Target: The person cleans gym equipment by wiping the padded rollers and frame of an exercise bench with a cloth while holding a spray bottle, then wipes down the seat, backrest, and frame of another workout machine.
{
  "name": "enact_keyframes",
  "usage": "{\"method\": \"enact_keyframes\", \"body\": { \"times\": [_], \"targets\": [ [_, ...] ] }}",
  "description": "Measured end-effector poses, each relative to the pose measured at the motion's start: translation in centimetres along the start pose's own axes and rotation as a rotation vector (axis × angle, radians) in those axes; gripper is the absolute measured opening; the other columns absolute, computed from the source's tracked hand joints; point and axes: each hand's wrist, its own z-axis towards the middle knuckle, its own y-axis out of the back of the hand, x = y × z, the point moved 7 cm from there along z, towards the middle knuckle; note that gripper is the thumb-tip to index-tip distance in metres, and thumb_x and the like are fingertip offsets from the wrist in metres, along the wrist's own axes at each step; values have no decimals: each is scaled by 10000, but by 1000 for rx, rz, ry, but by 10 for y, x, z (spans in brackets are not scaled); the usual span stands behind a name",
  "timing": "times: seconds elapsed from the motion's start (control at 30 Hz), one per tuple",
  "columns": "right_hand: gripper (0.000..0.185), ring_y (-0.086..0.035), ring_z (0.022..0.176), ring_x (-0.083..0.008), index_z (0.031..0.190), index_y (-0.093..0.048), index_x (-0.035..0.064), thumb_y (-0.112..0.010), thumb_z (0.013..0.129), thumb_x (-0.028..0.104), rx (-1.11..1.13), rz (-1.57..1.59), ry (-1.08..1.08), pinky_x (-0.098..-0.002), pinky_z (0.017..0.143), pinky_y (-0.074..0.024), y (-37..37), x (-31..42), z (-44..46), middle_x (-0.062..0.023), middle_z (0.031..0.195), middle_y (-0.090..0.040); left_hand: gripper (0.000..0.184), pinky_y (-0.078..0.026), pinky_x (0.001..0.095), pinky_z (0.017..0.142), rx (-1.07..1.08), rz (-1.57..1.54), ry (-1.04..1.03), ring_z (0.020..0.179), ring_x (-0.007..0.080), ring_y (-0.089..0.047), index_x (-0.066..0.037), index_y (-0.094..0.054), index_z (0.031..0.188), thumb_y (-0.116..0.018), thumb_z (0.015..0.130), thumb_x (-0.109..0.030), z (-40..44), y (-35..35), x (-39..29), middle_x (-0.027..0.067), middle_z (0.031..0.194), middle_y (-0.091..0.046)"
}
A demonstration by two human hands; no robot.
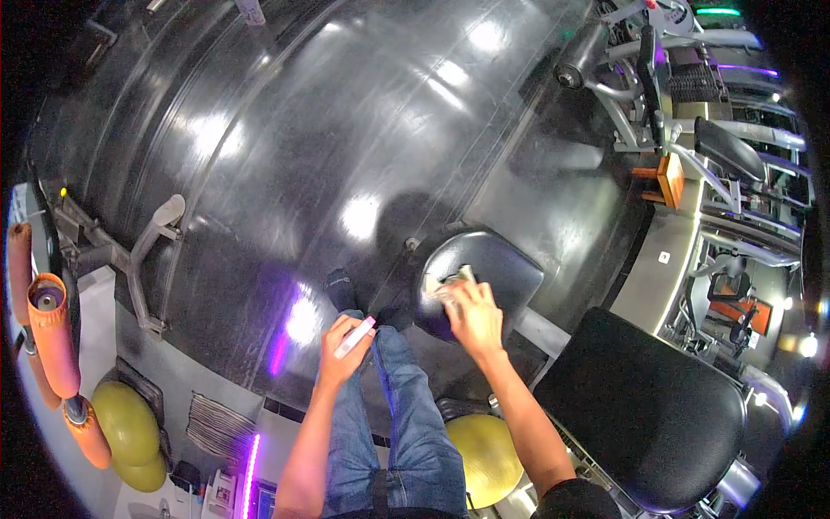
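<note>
My left hand (338,353) is closed around a small white bottle with a pink end (355,338), held above my jeans. My right hand (475,324) presses a crumpled pale cloth (449,284) against the top of a black padded seat (501,264). The fingers bend over the cloth and partly hide it. Light glints off the padding beside it.
A larger black bench pad (640,406) lies right of my right arm. Yellow-green exercise balls (486,458) sit low in view. Metal gym machines (622,112) and a wooden stool (668,180) stand at the upper right, orange padded rollers (54,337) at the left.
</note>
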Motion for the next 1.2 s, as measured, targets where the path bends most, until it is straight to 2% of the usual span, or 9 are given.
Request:
{"method": "enact_keyframes", "body": {
  "times": [0.17,0.27,0.47,0.6,0.73,0.8,0.87,1.07,1.2],
  "targets": [
    [180,-564,919,-297,1010,-660,129,-672,836,174,-276,67,-306,-411,797,-494,31,-45,5,-63,1048,-620,92,-412,268,602,58,1,89,678,138,-550,-3,-657,853,-713,796,-48,2,-10,2,60,757,-575],
    [160,-563,944,-301,1015,-668,146,-617,877,210,-371,33,-334,-421,806,-512,14,-36,6,-56,1089,-614,96,-405,258,601,72,-65,149,679,113,-537,1,-649,844,-712,809,-62,1,-19,11,45,758,-572],
    [214,-585,923,-254,1034,-663,184,-668,820,174,-139,195,-155,-391,754,-545,-14,8,-20,0,1066,-644,111,-404,227,559,109,-222,297,618,61,-520,-21,-654,829,-700,841,-122,1,-42,19,2,739,-581],
    [184,-585,917,-264,1003,-677,169,-672,819,183,-299,143,-267,-390,782,-524,4,-44,-36,-10,1055,-648,114,-413,217,506,307,-336,363,529,53,-516,-35,-673,849,-704,838,-144,13,-67,-2,-2,727,-608],
    [168,-581,927,-299,1000,-674,116,-667,841,172,-424,184,-575,-401,838,-477,23,-100,-39,-58,1045,-646,275,-423,235,492,597,-469,248,521,97,-542,-17,-677,852,-583,899,-271,32,-107,-23,55,705,-626],
    [168,-580,929,-300,1003,-672,116,-661,846,175,-525,79,-509,-403,846,-473,20,-90,-35,-58,1056,-646,424,-424,248,460,598,-445,253,475,136,-546,5,-670,836,-492,913,-372,40,-127,-21,99,678,-632],
    [189,-578,933,-299,1017,-673,128,-668,831,159,-430,212,-475,-400,857,-476,12,-68,-35,-60,1068,-644,496,-422,269,419,562,-613,539,419,168,-532,30,-657,820,-458,907,-416,42,-146,-8,132,671,-641],
    [203,-586,924,-262,1035,-676,187,-653,834,187,-226,255,-286,-397,769,-547,0,-55,-54,-13,1090,-637,508,-428,289,385,536,-470,574,417,202,-551,50,-648,828,-451,910,-411,47,-161,-4,148,662,-649],
    [160,-588,930,-288,1006,-678,174,-646,852,197,-366,137,-525,-415,753,-528,20,-114,-62,-35,1079,-638,459,-438,294,391,673,-165,542,451,179,-585,-12,-699,852,-459,909,-399,35,-192,-10,96,682,-685]
  ]
}}
